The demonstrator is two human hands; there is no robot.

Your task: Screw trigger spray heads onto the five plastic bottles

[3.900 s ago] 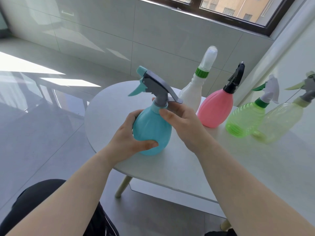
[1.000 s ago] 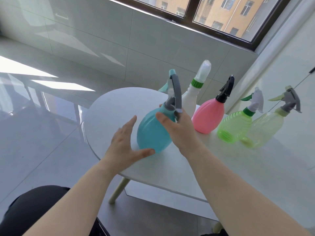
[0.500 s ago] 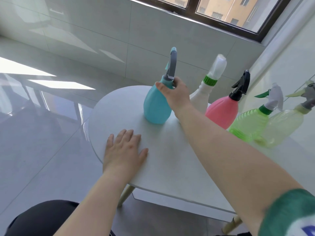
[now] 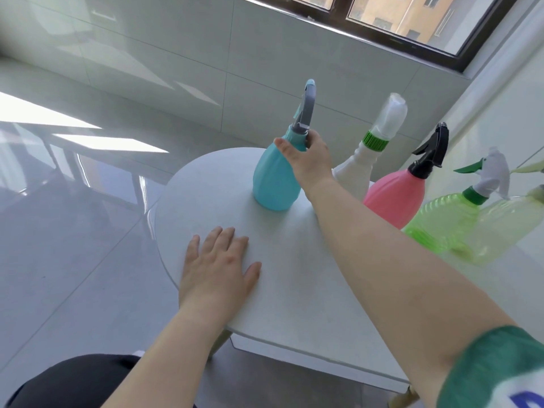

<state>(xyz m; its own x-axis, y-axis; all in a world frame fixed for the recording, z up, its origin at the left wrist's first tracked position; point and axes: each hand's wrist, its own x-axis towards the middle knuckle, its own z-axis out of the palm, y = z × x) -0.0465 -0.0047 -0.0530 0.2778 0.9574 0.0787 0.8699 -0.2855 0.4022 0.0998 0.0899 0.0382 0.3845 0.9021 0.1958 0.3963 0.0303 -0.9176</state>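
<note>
A teal bottle (image 4: 272, 181) with a grey and teal trigger head (image 4: 306, 108) stands upright at the far side of the round white table (image 4: 294, 275). My right hand (image 4: 307, 159) grips its neck just under the head. My left hand (image 4: 216, 265) lies flat, fingers spread, on the table's near left edge. To the right stand a white bottle (image 4: 353, 175) with a clear-capped head, a pink bottle (image 4: 396, 198) with a black head, a green bottle (image 4: 441, 222) with a white head, and a pale yellow-green bottle (image 4: 506, 231) at the frame's right edge.
The table's left and near edges drop off to a glossy grey tiled floor. A tiled wall with a dark-framed window (image 4: 397, 28) lies behind. A white wall runs close along the right, behind the bottles.
The teal bottle went from in front of me to the table's far side, still held by my right hand. My left hand let go of it and settled flat on the table.
</note>
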